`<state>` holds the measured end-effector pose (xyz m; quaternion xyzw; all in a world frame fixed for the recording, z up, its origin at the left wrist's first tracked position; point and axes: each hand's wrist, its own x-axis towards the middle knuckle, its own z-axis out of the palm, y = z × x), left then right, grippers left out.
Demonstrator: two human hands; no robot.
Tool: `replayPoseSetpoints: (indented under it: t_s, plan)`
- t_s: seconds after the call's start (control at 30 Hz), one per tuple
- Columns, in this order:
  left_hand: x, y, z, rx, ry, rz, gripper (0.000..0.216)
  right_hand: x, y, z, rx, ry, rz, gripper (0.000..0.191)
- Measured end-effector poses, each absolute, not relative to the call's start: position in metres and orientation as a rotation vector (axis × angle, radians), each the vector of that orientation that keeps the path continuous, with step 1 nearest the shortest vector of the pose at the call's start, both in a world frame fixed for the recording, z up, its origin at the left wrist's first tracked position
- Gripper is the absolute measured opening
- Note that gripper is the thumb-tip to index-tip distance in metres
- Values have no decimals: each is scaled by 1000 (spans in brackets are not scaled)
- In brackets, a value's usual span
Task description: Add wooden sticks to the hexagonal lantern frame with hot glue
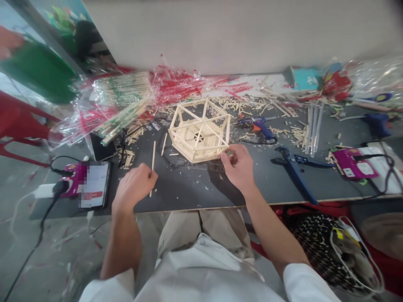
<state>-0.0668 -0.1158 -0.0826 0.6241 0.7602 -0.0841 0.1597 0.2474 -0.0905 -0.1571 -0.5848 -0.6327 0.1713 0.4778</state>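
Note:
A hexagonal frame built of pale wooden sticks (199, 131) sits in the middle of a dark table (189, 188). My right hand (239, 167) is at the frame's near right corner, fingers pinched on its edge. My left hand (134, 186) is closed around a thin wooden stick (153, 158) that points up and away, left of the frame. Another loose stick (164, 144) lies between that stick and the frame.
Packs of sticks in clear wrap (126, 105) pile at the back left. A blue glue gun (260, 126), blue cutters (294, 167), clear glue rods (313, 126), a phone (94, 184), purple power units (354, 164) and wood scraps lie around. Wall behind.

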Motion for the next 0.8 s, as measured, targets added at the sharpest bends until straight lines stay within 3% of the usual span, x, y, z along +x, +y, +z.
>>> replayPoseSetpoints:
  t_s: [0.13, 0.33, 0.57, 0.8]
  plan:
    - [-65, -138, -75, 1728, 2069, 210, 15, 259, -90, -149, -1413, -1409, 523, 30]
    - [-25, -161, -68, 1716, 1826, 627, 23, 271, -74, -101, -1340, -1440, 302, 30]
    - [1, -153, -90, 1666, 1919, 664, 22, 266, -45, -64, -1234, -1816, 275, 30]
    - [35, -157, -121, 1981, 1676, 557, 19, 288, -80, -107, -1367, -1685, 162, 23]
